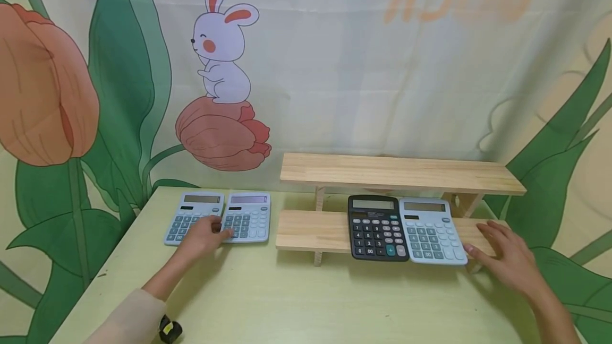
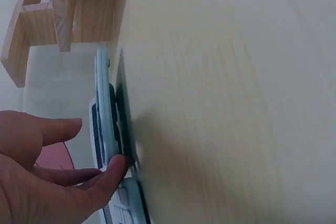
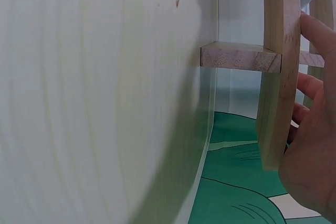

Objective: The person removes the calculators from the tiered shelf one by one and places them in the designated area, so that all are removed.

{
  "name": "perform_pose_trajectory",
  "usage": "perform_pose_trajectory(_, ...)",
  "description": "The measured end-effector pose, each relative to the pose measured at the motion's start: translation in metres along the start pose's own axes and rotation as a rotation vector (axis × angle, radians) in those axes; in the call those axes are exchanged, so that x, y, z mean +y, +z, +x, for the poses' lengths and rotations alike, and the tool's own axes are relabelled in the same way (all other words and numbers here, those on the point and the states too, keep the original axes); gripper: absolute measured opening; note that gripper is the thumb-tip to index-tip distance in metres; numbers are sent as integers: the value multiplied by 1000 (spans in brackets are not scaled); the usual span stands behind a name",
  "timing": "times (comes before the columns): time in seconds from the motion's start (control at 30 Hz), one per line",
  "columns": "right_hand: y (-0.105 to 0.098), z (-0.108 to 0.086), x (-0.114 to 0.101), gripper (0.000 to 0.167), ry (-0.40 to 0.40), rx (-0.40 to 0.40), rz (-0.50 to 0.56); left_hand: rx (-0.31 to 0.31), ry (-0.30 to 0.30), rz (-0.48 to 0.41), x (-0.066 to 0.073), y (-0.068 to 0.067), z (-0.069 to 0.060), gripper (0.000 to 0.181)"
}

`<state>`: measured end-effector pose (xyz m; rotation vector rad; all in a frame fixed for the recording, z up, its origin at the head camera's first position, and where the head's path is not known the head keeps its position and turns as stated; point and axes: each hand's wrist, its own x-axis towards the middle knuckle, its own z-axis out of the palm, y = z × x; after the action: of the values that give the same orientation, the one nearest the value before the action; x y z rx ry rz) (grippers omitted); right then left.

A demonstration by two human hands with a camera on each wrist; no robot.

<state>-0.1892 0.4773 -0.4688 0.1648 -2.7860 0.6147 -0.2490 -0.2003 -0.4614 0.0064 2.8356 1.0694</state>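
Two light blue calculators lie side by side on the left part of the table. My left hand is over the gap between them, a fingertip touching the lower edge of a calculator in the left wrist view, the thumb apart from it. On the lower wooden shelf, a black calculator leans beside a light blue one. My right hand rests on the shelf's right end, fingers spread, thumb tip by the blue calculator's lower right corner.
The upper wooden shelf board runs above the lower one. A small black and yellow object is near the left sleeve. Behind the pale green table hangs a curtain printed with a rabbit and tulips.
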Motion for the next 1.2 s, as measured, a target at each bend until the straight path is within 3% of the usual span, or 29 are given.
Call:
perform_pose_trajectory(0.3, 0, 2, 1, 70, -11, 8, 1, -25, 27, -3, 7, -9, -8, 67)
perform_pose_trajectory(0.43, -1, 2, 1, 68, -19, 19, -2, 6, 56, -34, 18, -11, -10, 68)
perform_pose_trajectory(0.63, -1, 3, 0, 70, -9, 6, 7, 123, 204, -96, 54, -4, -22, 59)
perform_pose_trajectory(0.8, 1, 4, -1, 69, -12, 6, 10, 147, 360, -183, 93, 9, -44, 50)
perform_pose_trajectory(0.87, 1, 3, -1, 69, -12, 10, 11, 115, 394, -236, 109, 18, -53, 51)
perform_pose_trajectory(0.93, 1, 2, 0, 69, -11, 10, 8, 43, 398, -330, 123, 29, -62, 52)
perform_pose_trajectory(1.1, 1, 1, 2, 71, -6, -1, 2, -170, 328, -556, 146, 61, -73, 54)
perform_pose_trajectory(1.2, 0, 1, 4, 70, -10, 6, -5, -235, 297, -617, 155, 80, -72, 55)
